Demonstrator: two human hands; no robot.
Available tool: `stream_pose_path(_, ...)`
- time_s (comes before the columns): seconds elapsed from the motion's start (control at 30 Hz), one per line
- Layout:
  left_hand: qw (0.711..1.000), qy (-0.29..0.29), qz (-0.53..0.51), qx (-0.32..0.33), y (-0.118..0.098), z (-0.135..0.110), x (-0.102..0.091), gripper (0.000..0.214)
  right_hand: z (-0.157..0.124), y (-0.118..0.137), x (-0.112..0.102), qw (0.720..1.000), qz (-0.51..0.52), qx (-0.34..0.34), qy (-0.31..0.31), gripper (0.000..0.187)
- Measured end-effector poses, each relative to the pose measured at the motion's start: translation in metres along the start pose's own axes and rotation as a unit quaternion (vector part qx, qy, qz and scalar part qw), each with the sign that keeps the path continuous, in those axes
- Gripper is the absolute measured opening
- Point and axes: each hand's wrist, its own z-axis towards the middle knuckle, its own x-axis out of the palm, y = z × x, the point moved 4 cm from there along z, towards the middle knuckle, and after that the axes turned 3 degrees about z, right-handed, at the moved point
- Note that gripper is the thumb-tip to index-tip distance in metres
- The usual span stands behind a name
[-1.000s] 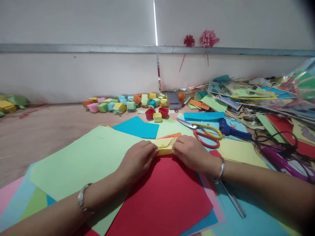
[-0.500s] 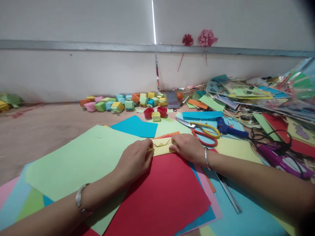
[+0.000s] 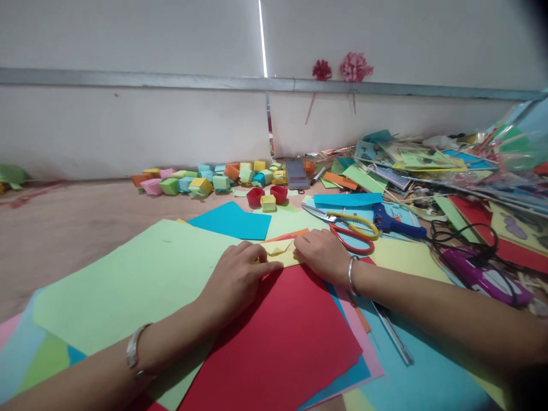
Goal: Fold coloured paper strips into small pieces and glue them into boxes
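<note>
A small folded yellow paper (image 3: 280,255) lies at the far edge of a red sheet (image 3: 282,331). My left hand (image 3: 240,274) grips its left end, with the thumb stretched along the near edge. At the right end, the bent fingers of my right hand (image 3: 321,254) are closed on the paper. A pointed flap stands up a little in its middle, between the hands. Just beyond my right hand are scissors (image 3: 353,228) with one yellow and one red handle. A large pale green sheet (image 3: 141,268) spreads under my left forearm.
Folded paper boxes (image 3: 201,185) line the wall, with two red cups and a small yellow box (image 3: 268,202) before them. A blue glue gun (image 3: 398,222), a purple tool (image 3: 486,274) with a black cord, and a paper pile (image 3: 406,160) are at right. A utility knife (image 3: 394,334) lies near my right forearm.
My left thumb has slid rightward along the paper's near edge. My right fingers have shifted onto its upper right part, and the middle flap has lifted. The view has turned slightly right.
</note>
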Motion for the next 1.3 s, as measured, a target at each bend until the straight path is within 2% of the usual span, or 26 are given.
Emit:
stream_pose_path(0.1,1.000,0.007,0.022,0.018,0.000,0.000,0.000,0.033,-0.010,0.012,-0.012,0.998,-0.027,-0.028,-0.052,0.020)
stream_pose_path(0.2,0.998,0.015,0.045,0.038,-0.002,0.000,-0.001,0.033,-0.023,0.032,-0.020,0.989,-0.044,-0.102,-0.102,0.025)
stream_pose_path(0.27,0.997,0.013,0.059,0.050,-0.003,-0.001,-0.001,0.033,-0.028,0.041,-0.019,0.989,-0.044,-0.121,-0.078,0.026)
stream_pose_path(0.37,0.996,0.004,0.068,0.060,-0.004,-0.001,-0.003,0.034,-0.030,0.046,-0.016,0.992,-0.055,-0.114,0.008,0.026)
stream_pose_path(0.53,0.996,0.012,0.067,0.059,-0.004,-0.002,-0.002,0.031,-0.034,0.042,-0.019,0.988,-0.074,-0.047,0.127,0.028)
stream_pose_path(0.67,0.996,0.016,0.071,0.055,-0.002,-0.002,0.000,0.030,-0.038,0.036,-0.019,0.979,-0.079,-0.006,0.187,0.028)
stream_pose_path(0.87,0.988,0.041,0.136,0.052,-0.015,-0.004,-0.009,0.025,-0.036,0.035,-0.018,0.977,-0.084,-0.014,0.196,0.025)
stream_pose_path(1.03,0.962,0.105,0.247,0.051,-0.036,-0.013,-0.018,0.031,-0.035,0.033,-0.021,0.977,-0.082,-0.011,0.195,0.024)
stream_pose_path(1.17,0.945,0.152,0.289,0.036,-0.039,-0.019,-0.018,0.032,-0.035,0.033,-0.023,0.980,-0.082,-0.012,0.183,0.025)
stream_pose_path(1.3,0.948,0.139,0.285,0.016,-0.037,-0.018,-0.021,0.031,-0.035,0.033,-0.020,0.984,-0.073,-0.014,0.161,0.023)
